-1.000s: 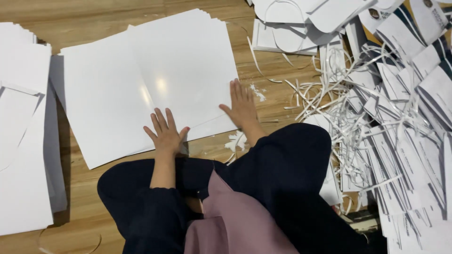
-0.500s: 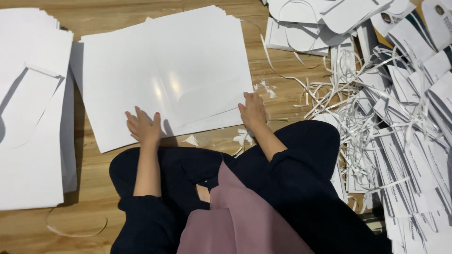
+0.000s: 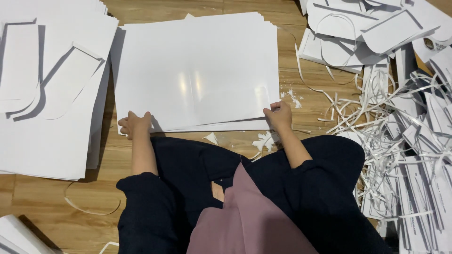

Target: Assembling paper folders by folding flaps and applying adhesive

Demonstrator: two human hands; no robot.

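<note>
Sheets of glossy white card, a stack point(image 3: 195, 70), lie on the wooden floor point(image 3: 292, 61) straight ahead, long axis left to right. Left hand point(image 3: 135, 124) pinches the near-left corner, right hand point(image 3: 279, 114) the near-right one (equally close). Paper offcuts point(image 3: 400, 141) lie rightward.

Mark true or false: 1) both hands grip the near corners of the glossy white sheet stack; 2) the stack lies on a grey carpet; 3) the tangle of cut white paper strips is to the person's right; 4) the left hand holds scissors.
1) True: the left hand and right hand each hold a near corner of the glossy white sheet stack.
2) False: it lies on a wooden plank floor.
3) True: the tangle of cut white paper strips lies right.
4) False: it holds only the stack.
</note>
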